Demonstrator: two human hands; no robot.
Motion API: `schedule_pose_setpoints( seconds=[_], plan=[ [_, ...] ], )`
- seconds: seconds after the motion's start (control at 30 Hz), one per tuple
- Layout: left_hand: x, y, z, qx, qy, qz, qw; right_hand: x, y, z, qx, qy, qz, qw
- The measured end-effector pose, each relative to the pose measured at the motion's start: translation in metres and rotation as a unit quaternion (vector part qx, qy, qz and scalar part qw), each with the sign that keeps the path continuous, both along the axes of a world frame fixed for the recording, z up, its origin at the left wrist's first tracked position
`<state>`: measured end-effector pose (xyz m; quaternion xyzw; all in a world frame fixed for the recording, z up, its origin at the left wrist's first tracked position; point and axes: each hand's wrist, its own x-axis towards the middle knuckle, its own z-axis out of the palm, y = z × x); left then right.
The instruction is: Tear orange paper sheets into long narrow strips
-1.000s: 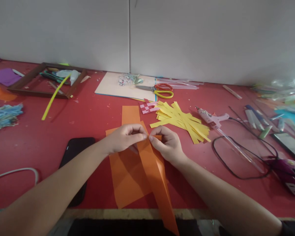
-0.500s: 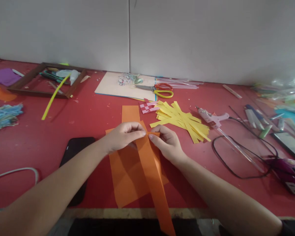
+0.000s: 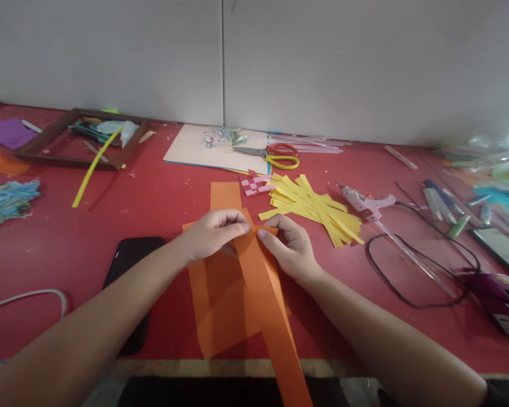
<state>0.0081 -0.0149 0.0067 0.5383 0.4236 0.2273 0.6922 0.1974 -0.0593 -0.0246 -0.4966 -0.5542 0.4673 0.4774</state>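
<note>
Both my hands pinch the far end of a long orange paper strip (image 3: 265, 299), which hangs toward me past the table's front edge. My left hand (image 3: 218, 232) has thumb and forefinger closed on its left side. Close by, my right hand (image 3: 290, 243) grips the right side, where a narrow flap of orange paper sticks out under the fingers. Beneath the strip lie a larger orange sheet (image 3: 220, 305) and another orange piece (image 3: 224, 195) reaching toward the back. A pile of yellow paper strips (image 3: 314, 206) and a small pink woven paper piece (image 3: 254, 183) lie just beyond my right hand.
Left of the sheet is a black phone (image 3: 131, 260), partly under my left forearm. Scissors (image 3: 275, 154) rest on a pale board (image 3: 190, 150). A pink glue gun (image 3: 365, 203) with a looping cord sits at right. A wooden frame (image 3: 29, 150) holds tools at back left.
The strip's near end has swung slightly to the right. Both hands keep almost the same place and grip.
</note>
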Motion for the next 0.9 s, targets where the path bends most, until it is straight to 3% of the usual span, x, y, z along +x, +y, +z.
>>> schedule_pose_setpoints(
  seconds=[0.23, 0.5, 0.9],
  plan=[
    [-0.0020, -0.0003, -0.0007, -0.018, -0.020, -0.023, 0.999, 0.0000, 0.0034, 0.0042, -0.018, 0.015, -0.029, 0.999],
    [0.0001, 0.0032, -0.0031, 0.033, -0.019, 0.024, 0.999, 0.0024, 0.0066, -0.0028, -0.057, 0.092, -0.031, 0.994],
    [0.0002, 0.0028, -0.0052, -0.021, -0.040, 0.053, 0.998, 0.0018, 0.0070, -0.0028, 0.010, 0.007, -0.078, 0.997]
  ],
)
